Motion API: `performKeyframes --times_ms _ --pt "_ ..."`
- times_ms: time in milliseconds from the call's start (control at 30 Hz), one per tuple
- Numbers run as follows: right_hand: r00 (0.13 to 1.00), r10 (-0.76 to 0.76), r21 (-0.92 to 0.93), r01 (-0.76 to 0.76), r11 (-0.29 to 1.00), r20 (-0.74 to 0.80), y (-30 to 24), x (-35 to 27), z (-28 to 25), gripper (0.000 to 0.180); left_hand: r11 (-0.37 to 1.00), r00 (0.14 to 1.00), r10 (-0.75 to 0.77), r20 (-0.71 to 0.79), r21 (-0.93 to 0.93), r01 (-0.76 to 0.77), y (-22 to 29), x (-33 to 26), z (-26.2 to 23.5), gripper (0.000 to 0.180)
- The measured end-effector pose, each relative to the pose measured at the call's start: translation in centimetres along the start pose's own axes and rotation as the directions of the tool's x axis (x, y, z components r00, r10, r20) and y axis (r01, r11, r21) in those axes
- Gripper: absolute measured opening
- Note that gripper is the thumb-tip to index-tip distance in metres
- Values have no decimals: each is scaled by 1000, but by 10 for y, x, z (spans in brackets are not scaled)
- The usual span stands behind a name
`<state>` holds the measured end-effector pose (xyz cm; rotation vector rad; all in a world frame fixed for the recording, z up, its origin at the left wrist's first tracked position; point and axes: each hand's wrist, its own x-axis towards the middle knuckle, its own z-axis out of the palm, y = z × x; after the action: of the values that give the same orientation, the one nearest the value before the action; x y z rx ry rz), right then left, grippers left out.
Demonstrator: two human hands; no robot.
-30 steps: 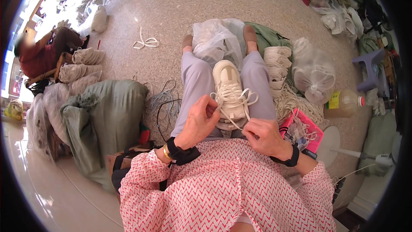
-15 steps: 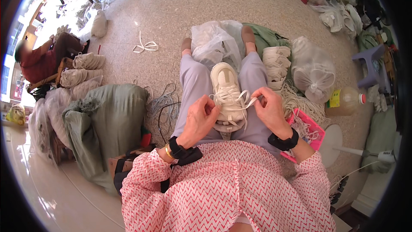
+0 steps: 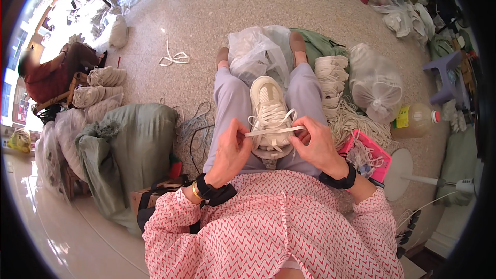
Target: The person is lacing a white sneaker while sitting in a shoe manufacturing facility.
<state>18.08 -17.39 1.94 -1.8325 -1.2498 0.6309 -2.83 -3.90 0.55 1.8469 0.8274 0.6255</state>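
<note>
A cream sneaker rests between my thighs, its toe pointing away from me and its laces threaded across the tongue. One stretch of white shoelace runs nearly straight across the shoe between my two hands. At the left, my left hand pinches an end of that stretch between thumb and fingers. My right hand grips the lace on the other side, fingers bent and close to the shoe. Loops of lace stand up at both sides of the tongue.
Beside my right leg are stacked cream shoes, a heap of laces and a pink basket. A clear bag and a yellowish jug stand farther right. Green sacking lies left. A seated person is at far left.
My right hand has moved left and down, nearer the shoe. My left hand has shifted slightly left. The lace now stretches across the shoe between both hands.
</note>
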Motion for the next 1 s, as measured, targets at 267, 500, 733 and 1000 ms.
performKeyframes --times_ms 267,500,733,1000 --pt "997 16 -31 -18 999 -73 -14 14 10 17 931 947 272 169 204 -303 15 -15 -8 29" --pt "996 -32 30 34 999 -78 -27 38 10 13 921 912 266 312 198 -336 22 -16 -4 36" --pt "989 55 305 -10 952 -139 -11 32 -14 12 960 956 222 189 129 -249 1 -22 -25 37" --pt "989 -122 103 113 988 88 16 0 2 23 930 993 -45 107 -358 81 -15 -28 -52 30"
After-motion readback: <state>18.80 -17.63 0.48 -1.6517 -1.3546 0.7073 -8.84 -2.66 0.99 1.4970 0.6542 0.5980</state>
